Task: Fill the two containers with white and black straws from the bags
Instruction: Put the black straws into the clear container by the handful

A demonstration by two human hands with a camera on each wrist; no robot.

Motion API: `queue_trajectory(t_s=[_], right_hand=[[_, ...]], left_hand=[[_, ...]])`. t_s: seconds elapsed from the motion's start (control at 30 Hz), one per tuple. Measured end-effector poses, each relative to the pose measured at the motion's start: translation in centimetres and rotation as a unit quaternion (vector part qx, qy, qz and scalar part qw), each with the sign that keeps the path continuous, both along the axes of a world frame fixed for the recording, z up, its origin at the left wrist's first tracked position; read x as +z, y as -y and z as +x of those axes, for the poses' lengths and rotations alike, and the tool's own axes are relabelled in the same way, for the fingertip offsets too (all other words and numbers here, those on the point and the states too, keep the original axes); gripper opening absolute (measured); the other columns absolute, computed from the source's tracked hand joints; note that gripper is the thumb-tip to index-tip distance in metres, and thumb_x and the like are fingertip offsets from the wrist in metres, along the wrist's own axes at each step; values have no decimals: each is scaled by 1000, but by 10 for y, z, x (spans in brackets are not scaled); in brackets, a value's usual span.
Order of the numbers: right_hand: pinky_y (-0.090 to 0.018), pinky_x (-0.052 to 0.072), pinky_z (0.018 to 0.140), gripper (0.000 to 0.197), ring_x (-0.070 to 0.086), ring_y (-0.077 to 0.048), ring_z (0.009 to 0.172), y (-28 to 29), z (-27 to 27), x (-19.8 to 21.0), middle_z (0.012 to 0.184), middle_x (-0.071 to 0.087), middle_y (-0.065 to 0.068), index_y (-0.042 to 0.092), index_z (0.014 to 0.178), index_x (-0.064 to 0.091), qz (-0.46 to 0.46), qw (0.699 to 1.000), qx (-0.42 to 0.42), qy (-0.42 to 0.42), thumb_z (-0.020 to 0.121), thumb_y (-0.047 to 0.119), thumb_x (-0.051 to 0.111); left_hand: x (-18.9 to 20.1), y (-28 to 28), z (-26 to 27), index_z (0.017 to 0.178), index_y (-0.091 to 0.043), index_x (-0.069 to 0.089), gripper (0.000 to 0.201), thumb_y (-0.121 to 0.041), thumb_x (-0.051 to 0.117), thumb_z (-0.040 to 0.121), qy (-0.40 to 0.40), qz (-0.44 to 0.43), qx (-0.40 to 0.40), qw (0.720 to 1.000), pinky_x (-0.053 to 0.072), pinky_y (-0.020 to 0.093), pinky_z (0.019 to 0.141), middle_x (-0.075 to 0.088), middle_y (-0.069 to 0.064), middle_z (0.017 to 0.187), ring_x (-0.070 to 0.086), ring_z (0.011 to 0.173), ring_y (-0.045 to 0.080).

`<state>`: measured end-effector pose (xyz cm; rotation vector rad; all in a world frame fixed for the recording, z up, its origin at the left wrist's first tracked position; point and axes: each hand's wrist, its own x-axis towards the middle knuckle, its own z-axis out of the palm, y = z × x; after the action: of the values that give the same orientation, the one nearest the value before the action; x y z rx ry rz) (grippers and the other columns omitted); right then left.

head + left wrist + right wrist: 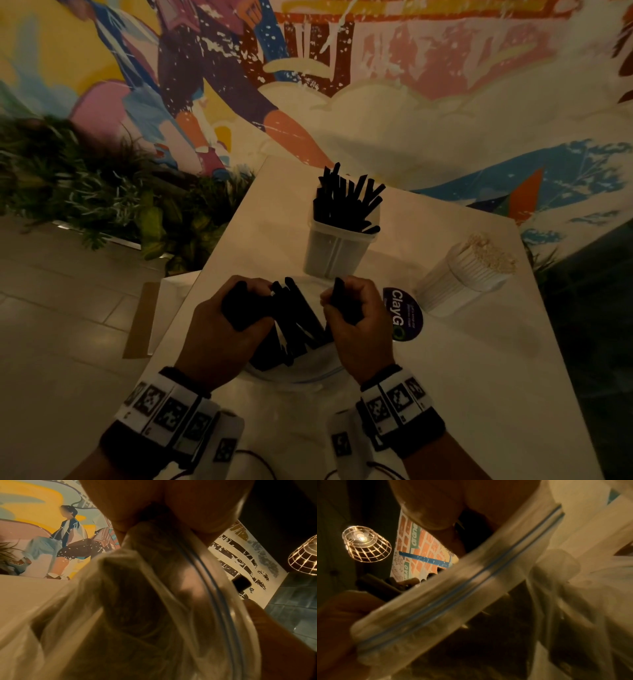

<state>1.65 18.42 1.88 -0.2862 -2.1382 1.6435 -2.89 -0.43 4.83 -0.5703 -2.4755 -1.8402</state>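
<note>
Low in the head view, both hands work over a clear zip bag (298, 371) lying on the white table (462, 394). My left hand (251, 303) grips a bunch of black straws (239, 311). My right hand (337, 303) grips a few more black straws (342, 299). Loose black straws (296, 327) fan out of the bag between the hands. Behind them stands a clear container (334, 251) with several black straws upright in it. A packed bundle of white straws (469, 270) leans at the right. The bag's plastic (154, 601) and blue zip strip (471, 582) fill the wrist views.
A round purple sticker (406, 317) lies on the table beside my right hand. Green plants (102, 198) line the floor to the left, below a painted wall. A brown card piece (140, 322) lies left of the table. A wire lampshade (366, 544) hangs overhead.
</note>
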Motion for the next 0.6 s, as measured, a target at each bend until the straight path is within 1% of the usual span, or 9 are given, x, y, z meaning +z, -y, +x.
queue_trajectory(t_s=[0.1,0.2,0.27,0.33,0.4,0.47,0.5,0.57,0.6], right_hand=[[-35,56,74,24,67,-10,79,1,0,-3,83,70,6,28,88,62,21,999,19,21,83,5,68],[-28,56,76,38,68,-9,84,-3,-1,0,87,72,6,35,105,58,3,1000,17,11,82,6,69],[-29,57,79,41,70,-13,87,-6,-2,3,87,73,4,33,109,57,-27,999,20,3,80,7,70],[-31,57,75,30,69,-12,80,-6,-2,-3,82,72,4,29,92,61,-10,999,31,20,79,4,70],[-39,55,73,15,65,-19,74,-4,-3,-18,74,67,-1,20,77,62,5,997,45,65,79,7,70],[-52,52,72,14,61,-32,72,-5,-4,-30,68,62,-8,12,69,59,-17,994,50,93,79,16,69],[-54,50,71,17,60,-35,71,-7,-6,-33,66,60,-9,12,67,57,-19,993,51,102,78,20,68],[-55,49,69,19,58,-34,69,-7,-9,-34,64,57,-9,12,65,55,2,992,59,113,76,23,66],[-54,49,70,16,59,-33,69,-6,-9,-32,65,57,-10,16,64,55,15,992,62,112,77,20,65]], left_hand=[[0,0,0,89,-20,59,33,1,73,68,-4,-9,6,1000,40,-1,79,62,-31,102,58,93,-13],[0,-1,0,89,-17,59,36,10,71,69,2,-9,6,1000,40,-1,79,62,-33,100,58,94,-13],[0,-1,0,90,-18,59,36,9,72,69,3,-13,9,1000,39,-2,79,61,-35,100,57,94,-13],[0,-1,-1,90,-19,59,37,8,72,69,3,-19,10,1000,39,-2,78,60,-36,101,56,94,-15],[0,-1,0,91,-20,59,37,8,71,70,6,-15,9,1000,39,-2,78,60,-34,102,57,94,-15],[1,-1,1,91,-19,59,36,8,71,70,6,-13,9,1000,40,-2,78,60,-29,105,57,94,-14],[1,-1,1,91,-19,59,36,8,71,70,5,-13,11,1000,40,-1,77,60,-27,106,57,94,-13],[1,0,1,91,-19,59,35,7,71,70,6,-9,11,1000,41,-1,78,60,-25,107,58,94,-12],[0,0,1,91,-20,59,36,7,72,70,6,-8,9,1000,41,0,79,60,-25,107,58,95,-11]])
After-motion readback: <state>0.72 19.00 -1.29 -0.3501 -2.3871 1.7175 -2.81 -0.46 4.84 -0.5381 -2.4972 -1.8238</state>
